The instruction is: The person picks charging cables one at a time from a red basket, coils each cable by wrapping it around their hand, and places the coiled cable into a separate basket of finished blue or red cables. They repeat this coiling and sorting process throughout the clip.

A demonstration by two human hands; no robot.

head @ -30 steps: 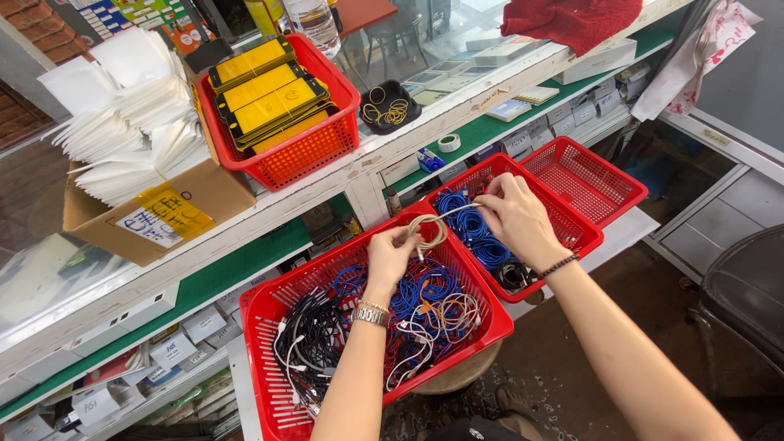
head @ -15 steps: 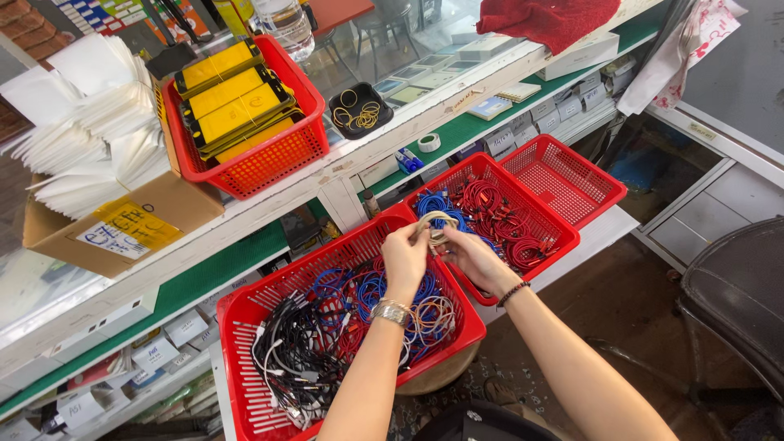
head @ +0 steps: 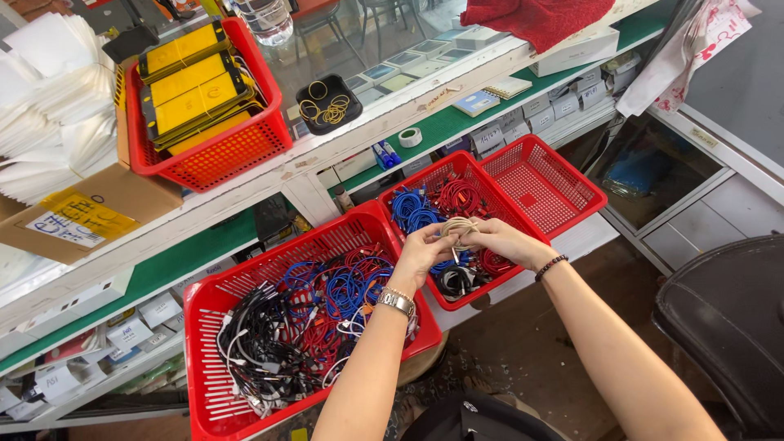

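Over red baskets (head: 245,327), both hands' (head: 425,249) (head: 506,241) grips pinch a beige coiled cable (head: 460,227).

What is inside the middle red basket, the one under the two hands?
The middle red basket holds coiled blue cables, red cables and a black coil. The left hand, right hand and the beige cable they hold cover its middle.
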